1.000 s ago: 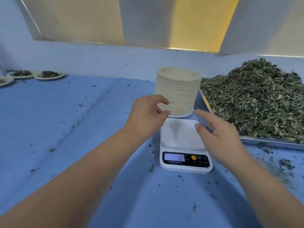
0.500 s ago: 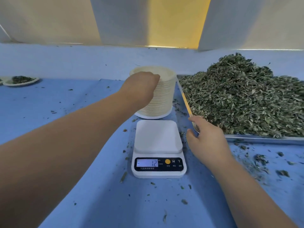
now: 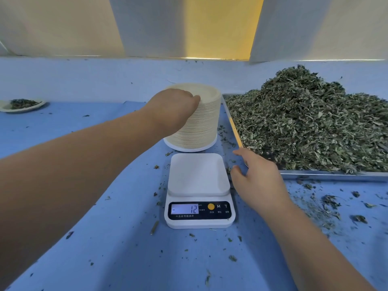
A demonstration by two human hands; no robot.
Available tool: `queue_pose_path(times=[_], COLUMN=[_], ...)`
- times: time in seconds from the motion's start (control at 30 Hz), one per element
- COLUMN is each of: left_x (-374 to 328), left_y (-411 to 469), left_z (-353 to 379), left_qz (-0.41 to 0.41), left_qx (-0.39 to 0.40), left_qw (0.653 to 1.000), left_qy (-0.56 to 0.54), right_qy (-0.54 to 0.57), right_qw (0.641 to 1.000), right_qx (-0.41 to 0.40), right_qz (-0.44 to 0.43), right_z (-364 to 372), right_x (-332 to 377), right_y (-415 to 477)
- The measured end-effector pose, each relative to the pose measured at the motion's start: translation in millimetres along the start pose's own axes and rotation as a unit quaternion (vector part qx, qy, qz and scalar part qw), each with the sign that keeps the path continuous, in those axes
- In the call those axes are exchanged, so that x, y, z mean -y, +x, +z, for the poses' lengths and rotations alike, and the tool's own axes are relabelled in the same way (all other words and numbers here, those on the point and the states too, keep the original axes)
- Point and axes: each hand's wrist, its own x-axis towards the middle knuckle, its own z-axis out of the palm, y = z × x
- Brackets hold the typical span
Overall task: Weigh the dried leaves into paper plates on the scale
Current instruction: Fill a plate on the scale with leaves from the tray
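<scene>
A white digital scale (image 3: 198,177) sits in the middle of the blue table with its platform bare and its display lit. Just behind it stands a tall stack of paper plates (image 3: 201,122). My left hand (image 3: 174,106) reaches over the stack's left side, fingers curled on the rim of the top plates. My right hand (image 3: 258,177) hovers right of the scale with fingers relaxed and holds nothing. A big heap of dried leaves (image 3: 310,124) fills a metal tray (image 3: 336,176) on the right.
A filled paper plate (image 3: 21,105) lies at the far left of the table. Loose leaf crumbs are scattered on the blue cloth (image 3: 63,127), thickest in front of the tray. A pale wall runs along the back.
My left hand rose from the lower side of the plate stack to its top rim. My right hand drew back from over the scale to its right side. The camera shifted right.
</scene>
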Motion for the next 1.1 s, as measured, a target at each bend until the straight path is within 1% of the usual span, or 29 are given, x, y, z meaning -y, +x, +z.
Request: queue_pose_path(times=[0.17,0.27,0.4,0.47,0.5,0.57,0.63,0.7,0.73,0.83,0.87,0.9,0.97,1.0,1.1], left_x=[0,0,6,10,12,15,14,8,3,-14,-20,-26,-38,-44,-58], left_y=[-1,-4,-4,-3,-3,-2,-4,-9,-13,-33,-41,-50,-70,-80,-109], left_z=[0,0,-3,-3,-3,-3,0,5,7,6,5,6,10,12,24], left_qz=[0.021,0.053,0.049,0.017,-0.014,-0.113,-0.221,-0.292,-0.314,-0.361,-0.369,-0.369,-0.346,-0.335,-0.320], left_qx=[-0.009,-0.043,-0.096,-0.122,-0.135,-0.154,-0.173,-0.217,-0.244,-0.315,-0.327,-0.331,-0.327,-0.321,-0.296], left_qw=[0.999,0.997,0.994,0.992,0.990,0.975,0.932,0.872,0.839,0.717,0.685,0.661,0.622,0.614,0.627], left_qy=[0.033,0.043,0.022,0.000,-0.025,-0.112,-0.230,-0.327,-0.371,-0.506,-0.536,-0.563,-0.622,-0.639,-0.646], right_qy=[0.000,0.001,0.006,0.004,0.004,0.007,0.010,0.014,0.018,0.042,0.053,0.063,0.091,0.113,0.165], right_qw=[1.000,1.000,1.000,1.000,1.000,1.000,1.000,1.000,1.000,0.999,0.998,0.997,0.994,0.992,0.985], right_qx=[-0.001,0.001,0.004,0.007,0.007,0.008,0.009,0.004,-0.002,-0.023,-0.031,-0.040,-0.054,-0.056,-0.057], right_qz=[0.000,-0.002,-0.001,-0.002,-0.003,-0.002,0.000,-0.003,-0.008,-0.010,-0.005,-0.002,0.003,0.005,0.003], right_z=[0,0,1,2,2,2,2,3,3,2,1,1,1,0,1], right_x=[1,1,0,-1,-1,0,0,-1,-1,-1,-2,-2,-3,-3,-1], right_y=[-1,0,0,1,1,1,2,2,2,0,0,0,1,0,-2])
